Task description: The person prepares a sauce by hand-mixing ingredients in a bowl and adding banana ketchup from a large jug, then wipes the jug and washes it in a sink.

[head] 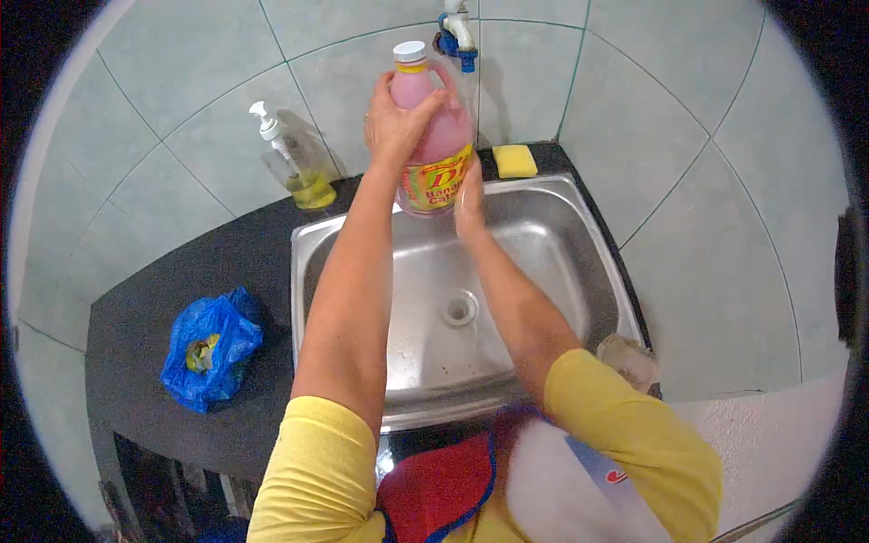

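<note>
A large clear plastic jug (445,136) with a white cap, a side handle and a yellow banana catsup label has pink liquid or residue inside. It is held up over the back edge of the stainless steel sink (421,285), under the faucet (461,34). My left hand (400,122) grips its upper part, with the thumb near the handle. My right hand (470,193) lies against its lower right side; the fingers are partly hidden behind the jug. Water seems to run from the faucet's blue spout beside the jug.
A yellow sponge (514,161) lies on the ledge behind the sink. Left of it stands a pump bottle (309,186) of yellow-green liquid. On the black counter (129,339) sits an opened blue plastic bag (234,339). A tiled wall rises behind.
</note>
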The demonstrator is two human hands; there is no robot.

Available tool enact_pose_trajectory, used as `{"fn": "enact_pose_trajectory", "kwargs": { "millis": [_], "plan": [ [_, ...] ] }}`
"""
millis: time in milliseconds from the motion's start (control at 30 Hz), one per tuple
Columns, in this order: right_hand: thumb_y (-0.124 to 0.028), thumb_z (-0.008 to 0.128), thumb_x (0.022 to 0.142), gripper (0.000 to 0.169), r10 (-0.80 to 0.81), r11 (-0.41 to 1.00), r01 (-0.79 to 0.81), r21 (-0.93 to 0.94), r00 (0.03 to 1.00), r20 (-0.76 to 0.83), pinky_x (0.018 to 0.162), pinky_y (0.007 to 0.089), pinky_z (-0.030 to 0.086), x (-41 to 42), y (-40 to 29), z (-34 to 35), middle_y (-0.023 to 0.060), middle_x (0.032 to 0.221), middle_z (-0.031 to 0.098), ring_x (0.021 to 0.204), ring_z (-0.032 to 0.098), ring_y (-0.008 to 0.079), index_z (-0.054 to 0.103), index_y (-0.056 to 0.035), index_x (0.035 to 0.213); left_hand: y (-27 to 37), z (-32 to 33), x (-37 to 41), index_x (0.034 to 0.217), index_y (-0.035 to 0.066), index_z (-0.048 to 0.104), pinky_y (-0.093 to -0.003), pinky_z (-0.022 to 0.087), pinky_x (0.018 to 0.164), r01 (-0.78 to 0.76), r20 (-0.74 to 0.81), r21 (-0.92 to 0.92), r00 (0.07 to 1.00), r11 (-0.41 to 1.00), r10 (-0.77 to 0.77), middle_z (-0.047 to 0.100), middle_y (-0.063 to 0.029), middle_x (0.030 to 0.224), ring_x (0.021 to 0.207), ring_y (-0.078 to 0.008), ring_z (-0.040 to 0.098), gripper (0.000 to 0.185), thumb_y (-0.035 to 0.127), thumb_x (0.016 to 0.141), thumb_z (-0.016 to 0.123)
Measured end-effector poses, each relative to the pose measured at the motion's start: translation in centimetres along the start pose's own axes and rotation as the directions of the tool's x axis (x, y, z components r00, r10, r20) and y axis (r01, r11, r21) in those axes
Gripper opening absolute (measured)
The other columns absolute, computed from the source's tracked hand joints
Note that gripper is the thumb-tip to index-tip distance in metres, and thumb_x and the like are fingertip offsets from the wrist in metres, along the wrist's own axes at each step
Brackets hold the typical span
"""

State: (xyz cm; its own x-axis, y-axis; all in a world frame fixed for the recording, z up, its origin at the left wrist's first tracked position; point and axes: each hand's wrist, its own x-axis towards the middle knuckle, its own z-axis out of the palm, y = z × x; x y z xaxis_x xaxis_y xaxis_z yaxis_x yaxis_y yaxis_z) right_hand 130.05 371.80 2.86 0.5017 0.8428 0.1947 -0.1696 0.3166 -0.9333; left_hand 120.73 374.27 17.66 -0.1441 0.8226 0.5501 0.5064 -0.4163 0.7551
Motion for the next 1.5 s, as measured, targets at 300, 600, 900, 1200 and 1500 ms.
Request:
{"fn": "enact_pose_trajectory", "kwargs": {
  "millis": [300,600,900,1200,1500],
  "plan": [
    [-0.043,0.029,0.093,0.059,-0.237,0.951,0.21,-0.225,0.966,-0.1,0.102,0.037,0.025,0.3,1.9,-0.5,0.0203,0.132,0.037,0.122,0.035,0.032,0.034,0.0032,0.129,1.7,0.0,-0.9,0.116,0.002,0.05,-0.0423,0.045,0.084,-0.053,0.012,-0.033,0.999,0.998,0.053,0.058,-0.0193,0.107,0.099,-0.0336,0.056,0.081,0.05,0.055,0.074],
    [-0.038,0.043,0.087,0.048,-0.106,0.992,0.085,0.091,0.963,0.249,0.088,0.0376,0.04,5.3,-8.1,1.2,0.0143,0.109,0.057,0.101,0.053,0.0276,0.049,-0.0011,0.117,1.3,-0.5,-2.3,0.113,0.002,0.051,-0.0434,0.043,0.085,-0.114,-0.088,-0.028,0.99,0.993,0.112,0.057,-0.019,0.108,0.099,-0.0344,0.054,0.076,0.052,0.06,0.071],
    [-0.012,0.043,0.083,0.036,-0.302,0.819,0.487,-0.304,0.816,0.492,0.089,0.0363,0.04,6.7,-14.8,2.6,0.0168,0.109,0.058,0.104,0.054,0.0299,0.05,-0.0047,0.117,1.1,-0.1,-2.9,0.116,0.002,0.05,-0.043,0.041,0.087,-0.17,-0.095,0.005,0.981,0.985,0.17,0.055,-0.0184,0.11,0.102,-0.0348,0.052,0.066,0.051,0.074,0.06],
    [-0.015,0.041,0.084,0.043,-0.296,0.906,0.389,-0.167,0.864,0.408,0.099,0.0359,0.031,6.4,-11.5,1.0,0.0189,0.125,0.046,0.12,0.041,0.0301,0.043,-0.0047,0.126,1.7,0.7,-3.9,0.115,0.004,0.05,-0.045,0.04,0.086,-0.204,-0.202,0.071,0.956,0.976,0.214,0.055,-0.016,0.108,0.101,-0.0334,0.051,0.058,0.048,0.078,0.057],
    [-0.033,0.033,0.093,0.049,-0.458,0.742,0.599,-0.301,0.781,0.425,0.102,0.0365,0.028,2.7,-14.0,0.8,0.0193,0.134,0.038,0.124,0.036,0.0329,0.036,-0.0025,0.132,3.9,-0.1,-4.5,0.122,0.006,0.045,-0.0504,0.036,0.09,-0.008,-0.062,0.198,0.998,0.98,0.021,0.045,-0.0195,0.121,0.114,-0.0383,0.04,0.066,0.05,0.075,0.059]
  ]
}}
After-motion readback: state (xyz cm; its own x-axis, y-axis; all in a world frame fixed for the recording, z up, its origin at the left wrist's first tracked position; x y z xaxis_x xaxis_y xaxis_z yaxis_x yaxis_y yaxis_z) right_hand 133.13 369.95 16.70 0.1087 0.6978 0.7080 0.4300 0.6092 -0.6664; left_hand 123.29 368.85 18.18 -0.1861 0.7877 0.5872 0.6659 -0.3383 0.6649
